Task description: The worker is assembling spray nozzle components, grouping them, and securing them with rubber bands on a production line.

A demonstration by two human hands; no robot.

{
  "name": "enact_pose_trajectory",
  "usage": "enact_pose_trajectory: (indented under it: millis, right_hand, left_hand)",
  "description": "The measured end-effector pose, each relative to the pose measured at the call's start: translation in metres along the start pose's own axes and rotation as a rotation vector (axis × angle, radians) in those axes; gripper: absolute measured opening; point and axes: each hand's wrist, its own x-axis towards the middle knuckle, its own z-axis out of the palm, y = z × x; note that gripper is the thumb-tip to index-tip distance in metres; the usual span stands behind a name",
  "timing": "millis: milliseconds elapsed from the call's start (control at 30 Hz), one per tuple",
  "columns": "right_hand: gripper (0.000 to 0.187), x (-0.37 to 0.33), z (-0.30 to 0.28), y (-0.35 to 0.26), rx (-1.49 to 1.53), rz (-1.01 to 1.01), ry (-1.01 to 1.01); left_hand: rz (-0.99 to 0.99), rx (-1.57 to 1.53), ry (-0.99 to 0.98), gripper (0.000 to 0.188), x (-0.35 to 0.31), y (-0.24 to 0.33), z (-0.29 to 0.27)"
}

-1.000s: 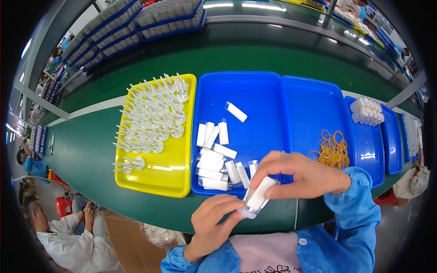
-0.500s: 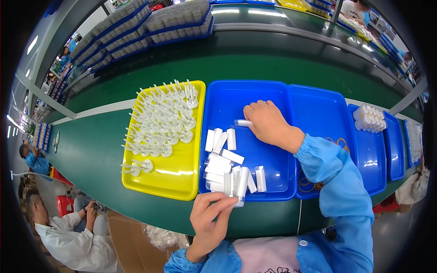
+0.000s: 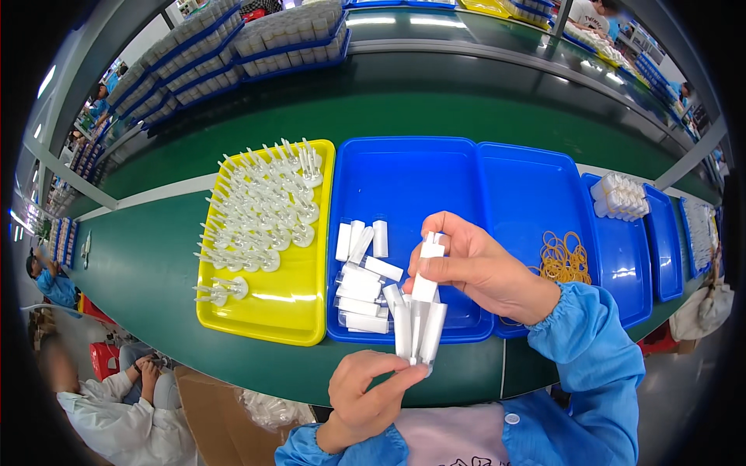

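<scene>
While left hand (image 3: 365,396) pinches white tube bundle (image 3: 417,330) | right hand (image 3: 470,268) pinches one tube (image 3: 427,268) above blue tray (image 3: 404,182).

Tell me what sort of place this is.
Most likely a factory assembly line. Sorted trays sit on a long green belt: a yellow tray of small white parts, blue trays of white pieces. The hands gather white pieces, and other workers sit nearby.

Bright, even overhead light; strip-lamp glare streaks the far green surface (image 3: 435,116) and blue trays (image 3: 412,179). Sharp centre, strong fisheye bending, black vignetted corners.
</scene>
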Motion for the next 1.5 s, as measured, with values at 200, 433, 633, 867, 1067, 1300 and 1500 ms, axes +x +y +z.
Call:
enact_pose_trajectory:
  millis: [200,433,633,867,1067,1300,1500]
  right_hand:
    - [0.038,-0.002,0.007,0.000,0.009,-0.055,0.028]
    - [0.037,-0.006,0.018,0.006,-0.064,-0.072,-0.030]
    - [0.030,-0.003,-0.003,-0.004,-0.636,-0.291,-0.060]
    - [0.030,-0.023,0.010,0.020,-0.547,-0.328,-0.093]
    - [0.033,-0.041,0.019,0.029,-0.619,-0.395,-0.049]
    - [0.036,-0.060,0.011,0.029,-1.227,-0.638,-0.028]
    - [0.025,-0.080,-0.008,-0.001,-1.095,-0.676,0.178]
  left_hand:
    - [-0.037,0.043,-0.027,0.038,0.001,0.005,-0.003]
    - [-0.038,0.061,-0.028,0.039,0.004,0.006,-0.002]
    - [0.012,0.080,-0.030,0.040,0.002,0.007,-0.001]
    - [-0.012,0.078,-0.045,0.036,0.001,0.012,-0.002]
    - [0.101,0.081,0.273,0.059,-0.015,0.001,0.008]
    - [-0.641,-0.809,-0.176,0.094,0.003,0.005,0.012]
    - [-1.070,-1.495,-0.585,0.086,0.010,0.006,0.026]
